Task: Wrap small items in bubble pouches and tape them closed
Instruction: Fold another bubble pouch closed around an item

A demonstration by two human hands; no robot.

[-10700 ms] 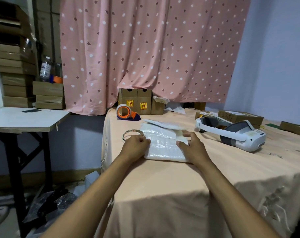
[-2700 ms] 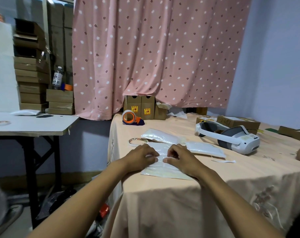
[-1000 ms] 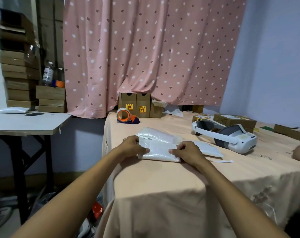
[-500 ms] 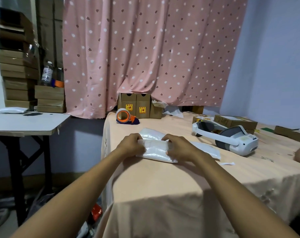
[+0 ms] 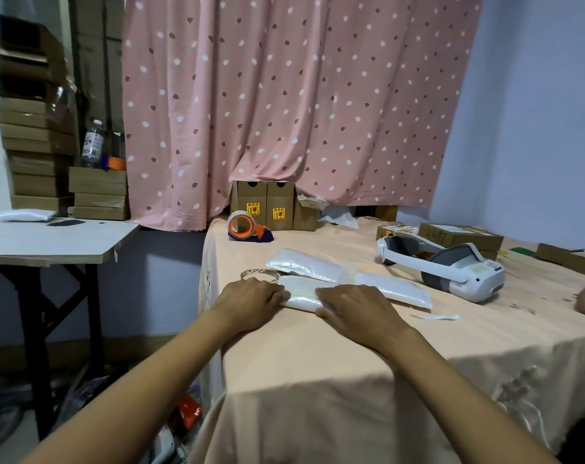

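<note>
A folded white bubble pouch [image 5: 300, 294] lies near the left front of the peach-clothed table [image 5: 318, 356]. My left hand [image 5: 254, 298] holds its left end with curled fingers. My right hand [image 5: 351, 308] lies flat across its right part and presses it down, hiding that end. Whatever is inside the pouch is hidden. Two more bubble pouches lie just behind, one [image 5: 304, 264] at the back and one [image 5: 396, 289] to the right. A clear tape roll [image 5: 259, 274] sits beside my left hand.
An orange tape dispenser [image 5: 246, 226] and small cardboard boxes [image 5: 271, 209] stand at the back by the curtain. A white headset [image 5: 451, 269] and flat boxes [image 5: 458, 234] fill the right side. A white paper strip [image 5: 435, 317] lies right of my right hand. A side table [image 5: 50, 242] stands left.
My right hand has moved from the pouch's right end onto its top and now lies flat on it. My left hand has stayed at the left end.
</note>
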